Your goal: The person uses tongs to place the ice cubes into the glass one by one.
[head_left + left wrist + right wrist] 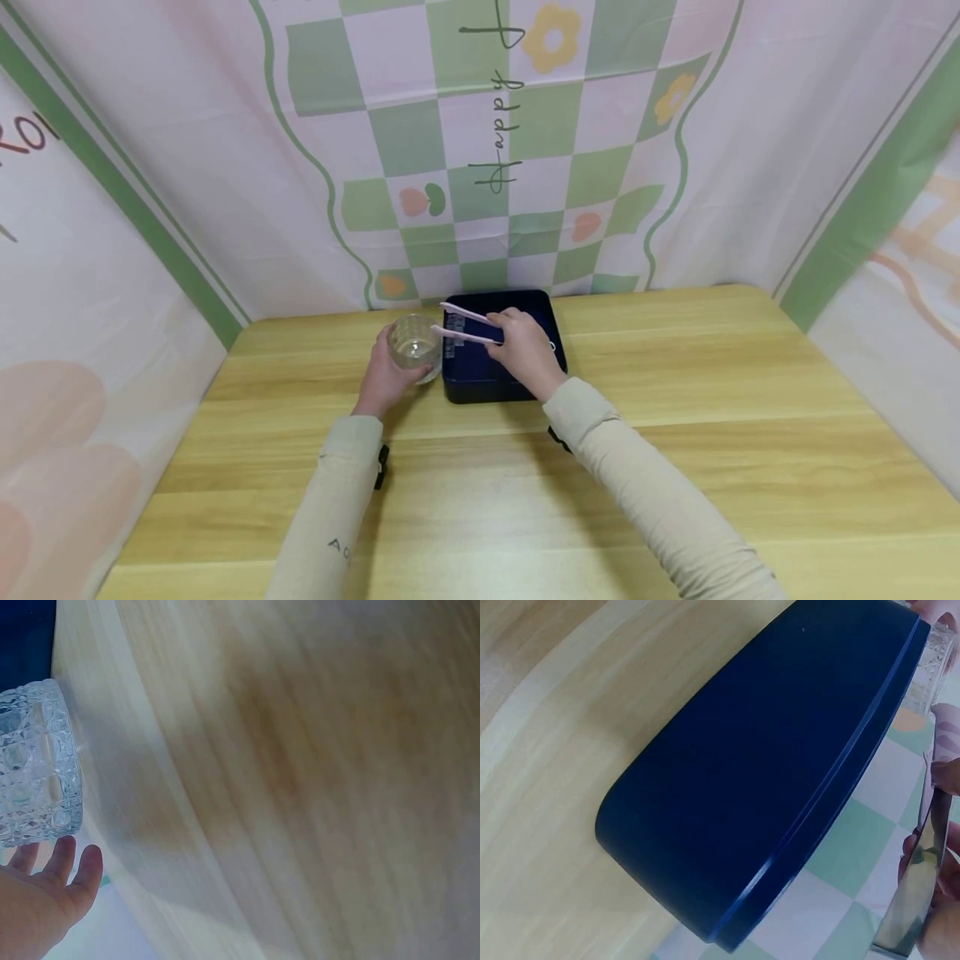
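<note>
Sleeves (652,483); dark box (487,391) beside glass (414,340)

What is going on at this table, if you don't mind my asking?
A person is working at the table with both hands. The left hand holds a clear glass beside the dark blue box. The right hand grips pink tongs above the box, with the tips spread apart and pointing toward the glass. Whether the glass is resting on the table or slightly lifted is hard to tell.
</note>
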Demonstrator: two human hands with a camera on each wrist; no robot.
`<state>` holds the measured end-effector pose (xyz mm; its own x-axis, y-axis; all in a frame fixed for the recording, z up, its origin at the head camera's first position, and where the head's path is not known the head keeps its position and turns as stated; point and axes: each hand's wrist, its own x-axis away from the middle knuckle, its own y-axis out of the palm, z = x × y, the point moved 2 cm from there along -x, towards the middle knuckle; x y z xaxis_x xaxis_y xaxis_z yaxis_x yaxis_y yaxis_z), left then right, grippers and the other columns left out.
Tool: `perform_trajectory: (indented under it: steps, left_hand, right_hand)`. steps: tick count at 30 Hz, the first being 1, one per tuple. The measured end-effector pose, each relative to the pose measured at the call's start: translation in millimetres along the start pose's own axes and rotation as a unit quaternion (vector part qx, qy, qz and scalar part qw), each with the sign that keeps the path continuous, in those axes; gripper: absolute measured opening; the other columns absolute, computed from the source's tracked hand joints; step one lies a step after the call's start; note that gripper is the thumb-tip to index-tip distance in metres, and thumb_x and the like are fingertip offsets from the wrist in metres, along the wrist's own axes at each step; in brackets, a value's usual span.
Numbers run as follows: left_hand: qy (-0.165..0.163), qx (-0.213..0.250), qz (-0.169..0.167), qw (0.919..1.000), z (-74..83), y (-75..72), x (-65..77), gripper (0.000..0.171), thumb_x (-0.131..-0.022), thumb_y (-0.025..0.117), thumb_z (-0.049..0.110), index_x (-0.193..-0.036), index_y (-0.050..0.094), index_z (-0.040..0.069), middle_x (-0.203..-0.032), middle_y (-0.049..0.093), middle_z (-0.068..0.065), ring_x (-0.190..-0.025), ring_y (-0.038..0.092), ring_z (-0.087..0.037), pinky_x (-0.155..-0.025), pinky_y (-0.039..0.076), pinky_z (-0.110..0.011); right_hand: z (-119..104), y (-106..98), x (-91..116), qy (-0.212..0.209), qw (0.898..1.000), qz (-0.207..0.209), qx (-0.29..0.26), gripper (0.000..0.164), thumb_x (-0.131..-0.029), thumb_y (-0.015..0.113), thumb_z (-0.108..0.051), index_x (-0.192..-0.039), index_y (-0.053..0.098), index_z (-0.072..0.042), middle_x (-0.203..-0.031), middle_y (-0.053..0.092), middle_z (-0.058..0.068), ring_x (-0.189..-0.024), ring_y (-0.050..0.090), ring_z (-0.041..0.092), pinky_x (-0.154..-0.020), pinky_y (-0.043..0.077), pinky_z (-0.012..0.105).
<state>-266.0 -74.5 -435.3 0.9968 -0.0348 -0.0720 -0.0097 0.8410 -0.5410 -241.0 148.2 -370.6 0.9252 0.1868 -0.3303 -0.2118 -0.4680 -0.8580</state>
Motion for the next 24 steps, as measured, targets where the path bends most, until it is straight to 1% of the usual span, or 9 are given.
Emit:
perform_trajectory:
  steps: [5, 10, 13, 17, 21, 24]
  left_hand:
    - [-0.003, 0.007, 0.000, 1.0000, 0.0, 0.2, -0.1, 0.095, -0.073, 0.081, 0.016, -0.147, 0.023, 0.005, -0.147, 0.038, -0.020, -0.136, 0.039, -0.036, -0.116, 0.031, -0.052]
    - [-0.002, 0.006, 0.001, 1.0000, -0.5, 0.5, -0.3, 0.096, -0.072, 0.082, 0.017, -0.148, 0.023, 0.006, -0.147, 0.038, -0.019, -0.136, 0.039, -0.036, -0.115, 0.031, -0.053]
    - [-0.001, 0.003, 0.001, 1.0000, -1.5, 0.8, -1.0, 0.097, -0.072, 0.082, 0.018, -0.148, 0.022, 0.006, -0.147, 0.038, -0.019, -0.136, 0.039, -0.036, -0.115, 0.031, -0.052]
    - [0.000, 0.007, -0.002, 1.0000, -1.6, 1.2, -1.3, 0.097, -0.073, 0.081, 0.017, -0.148, 0.022, 0.006, -0.147, 0.037, -0.019, -0.136, 0.039, -0.036, -0.116, 0.031, -0.052]
    - [-0.003, 0.009, -0.003, 1.0000, -0.4, 0.3, -0.3, 0.096, -0.073, 0.081, 0.017, -0.148, 0.022, 0.006, -0.148, 0.037, -0.018, -0.136, 0.039, -0.036, -0.115, 0.031, -0.053]
    - [-0.004, 0.002, -0.004, 1.0000, 0.5, -0.8, 0.5, 0.097, -0.074, 0.081, 0.018, -0.148, 0.021, 0.006, -0.148, 0.037, -0.018, -0.136, 0.038, -0.036, -0.115, 0.031, -0.054]
  right_hand:
    - [5, 0, -1, 0.024, 1.000, -0.005, 0.012, 0.045, -0.081, 0.074, -0.015, -0.123, 0.063, -0.001, -0.116, 0.065, 0.017, -0.102, 0.063, 0.031, -0.086, 0.056, 0.041]
    - [10, 2, 0, 0.045, 0.998, -0.037, 0.025, 0.041, -0.083, 0.071, -0.012, -0.123, 0.063, -0.002, -0.118, 0.064, 0.017, -0.106, 0.061, 0.032, -0.087, 0.056, 0.041]
    - [11, 5, 1, 0.038, 0.997, -0.055, 0.037, 0.038, -0.083, 0.070, -0.010, -0.120, 0.065, -0.002, -0.117, 0.065, 0.017, -0.106, 0.062, 0.033, -0.088, 0.056, 0.041]
    - [12, 9, 1, 0.016, 0.996, -0.072, 0.057, 0.033, -0.083, 0.070, -0.007, -0.116, 0.068, -0.002, -0.113, 0.067, 0.017, -0.102, 0.063, 0.032, -0.087, 0.056, 0.039]
    - [13, 13, 1, 0.007, 0.994, -0.086, 0.071, 0.033, -0.082, 0.071, -0.006, -0.114, 0.069, -0.003, -0.110, 0.068, 0.015, -0.100, 0.064, 0.031, -0.085, 0.056, 0.038]
    - [14, 16, 0, 0.004, 0.993, -0.089, 0.075, 0.033, -0.081, 0.072, -0.006, -0.114, 0.069, -0.003, -0.108, 0.068, 0.014, -0.100, 0.064, 0.031, -0.085, 0.057, 0.038]
